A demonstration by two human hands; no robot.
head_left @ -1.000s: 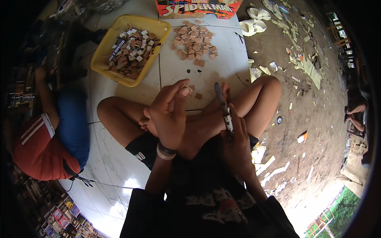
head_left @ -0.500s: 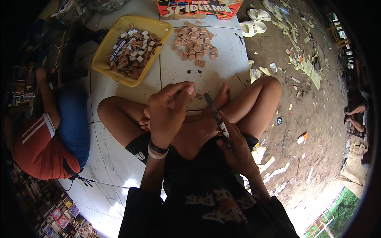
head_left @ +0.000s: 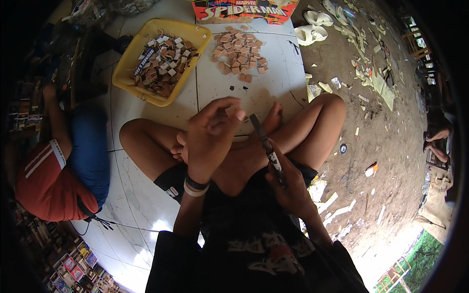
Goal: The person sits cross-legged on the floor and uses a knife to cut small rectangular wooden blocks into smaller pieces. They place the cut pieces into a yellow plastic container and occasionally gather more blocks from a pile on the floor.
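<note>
The left hand point(head_left: 209, 139) is raised over the crossed legs, its thumb and forefinger bent toward each other and blurred at the tips; whether a small piece is pinched there, one cannot tell. The right hand point(head_left: 291, 188) has its fingers wrapped around the handle of a flat-bladed tool point(head_left: 262, 134), some of them hidden behind the grip; the dark, narrow blade slants far and left, its end near the left thumb. A printed box point(head_left: 243, 13) is cut off at the far edge, and deep shade swallows much of the left rim of the view. Beyond the hands lies a loose pile of small, flat, squarish brown pieces point(head_left: 239, 51); to its left, a yellow plastic basin point(head_left: 201, 36) with rounded corners holds similar brown and white ones. The person sits on glossy white floor tiles point(head_left: 139, 188); a co-worker in red point(head_left: 53, 185) is at left, and scrap-strewn dirt ground point(head_left: 359, 195), with pale clogs point(head_left: 311, 34) on it, spreads right.
</note>
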